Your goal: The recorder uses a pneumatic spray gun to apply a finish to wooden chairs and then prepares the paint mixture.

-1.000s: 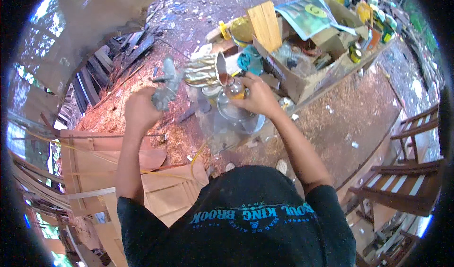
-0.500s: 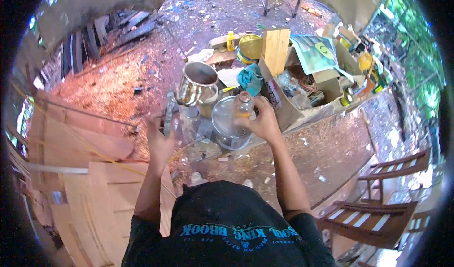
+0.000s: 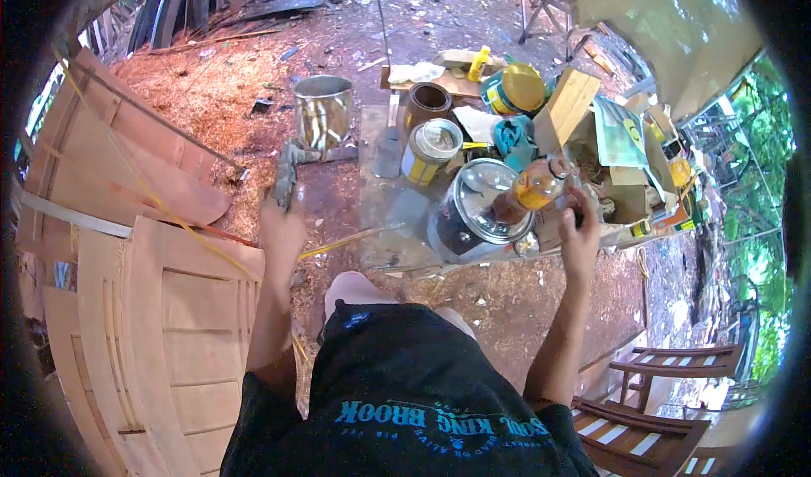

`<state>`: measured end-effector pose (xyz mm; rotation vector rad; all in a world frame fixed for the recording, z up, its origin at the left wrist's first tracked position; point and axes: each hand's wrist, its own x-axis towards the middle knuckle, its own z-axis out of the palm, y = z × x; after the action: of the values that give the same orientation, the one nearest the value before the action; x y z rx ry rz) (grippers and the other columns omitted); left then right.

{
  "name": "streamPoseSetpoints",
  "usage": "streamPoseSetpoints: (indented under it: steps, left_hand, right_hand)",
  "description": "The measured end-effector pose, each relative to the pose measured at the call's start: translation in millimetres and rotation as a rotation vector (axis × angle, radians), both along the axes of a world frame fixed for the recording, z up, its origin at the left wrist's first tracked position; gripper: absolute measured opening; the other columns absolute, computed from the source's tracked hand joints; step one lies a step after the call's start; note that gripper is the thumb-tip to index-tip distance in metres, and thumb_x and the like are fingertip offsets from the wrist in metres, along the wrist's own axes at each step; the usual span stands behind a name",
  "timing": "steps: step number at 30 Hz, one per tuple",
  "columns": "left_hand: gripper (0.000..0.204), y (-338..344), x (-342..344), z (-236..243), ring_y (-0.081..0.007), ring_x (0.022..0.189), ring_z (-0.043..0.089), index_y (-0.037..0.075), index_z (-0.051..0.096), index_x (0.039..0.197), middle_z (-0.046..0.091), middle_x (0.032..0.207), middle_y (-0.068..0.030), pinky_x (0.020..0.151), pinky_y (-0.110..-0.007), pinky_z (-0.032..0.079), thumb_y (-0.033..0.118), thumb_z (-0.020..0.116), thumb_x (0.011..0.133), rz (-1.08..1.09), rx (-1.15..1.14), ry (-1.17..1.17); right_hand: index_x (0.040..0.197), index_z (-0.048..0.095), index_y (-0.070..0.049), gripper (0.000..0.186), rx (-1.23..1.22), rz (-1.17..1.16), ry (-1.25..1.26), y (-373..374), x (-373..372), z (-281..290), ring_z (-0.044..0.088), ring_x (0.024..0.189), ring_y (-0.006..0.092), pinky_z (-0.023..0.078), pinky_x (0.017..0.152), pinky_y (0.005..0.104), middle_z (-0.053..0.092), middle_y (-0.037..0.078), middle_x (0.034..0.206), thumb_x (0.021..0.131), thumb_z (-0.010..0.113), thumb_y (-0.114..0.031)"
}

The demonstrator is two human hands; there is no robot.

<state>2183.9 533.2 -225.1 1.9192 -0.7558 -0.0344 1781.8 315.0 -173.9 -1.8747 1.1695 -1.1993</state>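
In my left hand [image 3: 283, 228] is the grip of a spray gun [image 3: 289, 173], my blurred fingers closed round it. On top of the gun sits an open metal cup [image 3: 323, 118], held left of the work surface. A clear bottle [image 3: 541, 185] with amber liquid stands leaning in view on the lid of a large can [image 3: 469, 223]. Close to its right side is my right hand [image 3: 579, 234], thumb and fingers apart with a gap between them. Whether a fingertip still touches the bottle is hard to see.
Beside the large can stand a yellow-labelled jar [image 3: 431, 149] and a brown-rimmed can [image 3: 427, 103]. A flat scraper [image 3: 389, 143] lies left of them. To the right is a cluttered cardboard box [image 3: 612, 160]. Wooden panels [image 3: 207, 325] fill the lower left; slatted chairs [image 3: 642, 430] stand lower right.
The spray gun with its cup has moved left, away from the cans, in my left hand. My right hand has let go of the bottle on the lid. The view has shifted.
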Motion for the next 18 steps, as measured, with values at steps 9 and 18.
streamPoseSetpoints:
  steps: [9, 18]
  left_hand:
    - [0.027, 12.4, 58.5, -4.1, -0.0128, 0.061, 0.054, -0.005, 0.057, 0.115, 0.065, 0.077, -0.0087, 0.055, -0.032, 0.045, 0.012, 0.056, 0.094, -0.039, -0.123, 0.359]
    - [0.041, 3.6, 86.7, -48.3, -0.0264, 0.096, 0.062, -0.004, 0.050, 0.129, 0.065, 0.108, -0.0195, 0.088, -0.038, 0.047, 0.019, 0.058, 0.096, 0.049, -0.097, 0.115]
  right_hand:
    - [0.109, 0.064, 0.001, 0.027, 0.313, -0.225, -0.163, 24.3, -23.4, 5.5, 0.037, 0.057, 0.0019, 0.028, 0.049, 0.0218, 0.048, -0.005, 0.070, 0.098, 0.056, -0.022]
    - [0.097, 0.068, -0.004, 0.016, 0.530, -0.321, -0.403, 41.1, -32.5, -26.0, 0.041, 0.052, 0.0062, 0.032, 0.046, 0.0226, 0.046, -0.003, 0.064, 0.091, 0.064, -0.018]
